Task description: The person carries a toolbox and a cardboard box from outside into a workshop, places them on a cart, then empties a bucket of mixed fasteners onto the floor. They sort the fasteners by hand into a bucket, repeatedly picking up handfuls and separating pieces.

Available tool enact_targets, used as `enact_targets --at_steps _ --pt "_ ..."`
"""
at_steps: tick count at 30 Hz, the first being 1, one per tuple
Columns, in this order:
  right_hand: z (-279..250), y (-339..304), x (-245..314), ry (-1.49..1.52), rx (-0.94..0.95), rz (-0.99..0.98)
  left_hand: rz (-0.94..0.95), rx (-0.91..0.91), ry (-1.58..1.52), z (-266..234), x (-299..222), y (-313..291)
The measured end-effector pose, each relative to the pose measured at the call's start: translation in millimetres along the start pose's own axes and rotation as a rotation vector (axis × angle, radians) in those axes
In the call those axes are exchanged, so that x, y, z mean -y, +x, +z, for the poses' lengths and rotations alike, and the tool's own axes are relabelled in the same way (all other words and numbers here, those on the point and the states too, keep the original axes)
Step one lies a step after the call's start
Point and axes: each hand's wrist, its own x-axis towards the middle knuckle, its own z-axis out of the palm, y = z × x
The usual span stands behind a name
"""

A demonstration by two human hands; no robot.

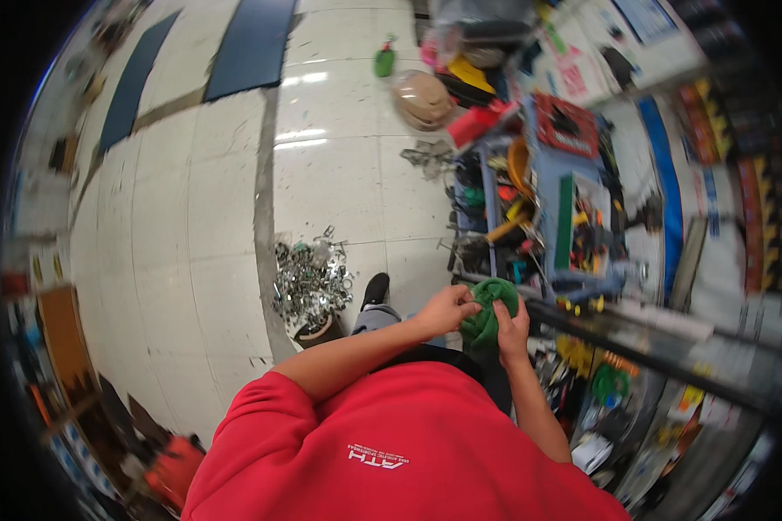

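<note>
I hold a rolled green bundle (487,328) in front of my body, to the right of centre. It looks like soft cloth, but its exact kind is unclear. My left hand (446,311) pinches its left side with thumb and fingertips together. On the other side, my right hand (513,330) grips it with the thumb laid on top; most of its fingers are hidden behind the bundle. Just beyond the hands stands a blue-grey tool cart (543,187) full of tools.
A red case (566,126) lies on the cart. A dark rail and glass counter (660,334) run along my right. On the floor to the left is a heap of small metal parts (311,282). Farther off sit a round beige object (423,98) and a green bottle (384,61).
</note>
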Motion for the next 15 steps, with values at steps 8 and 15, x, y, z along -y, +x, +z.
enact_targets --at_steps 8,15 --pt "91.9 91.4 45.0 0.010 0.284 0.041 0.080 -0.484 -0.139 -94.1 7.2 -38.2" --pt "143.2 184.5 57.2 -0.076 0.525 0.109 -0.178 -0.898 -0.358 -167.7 91.3 -74.6"
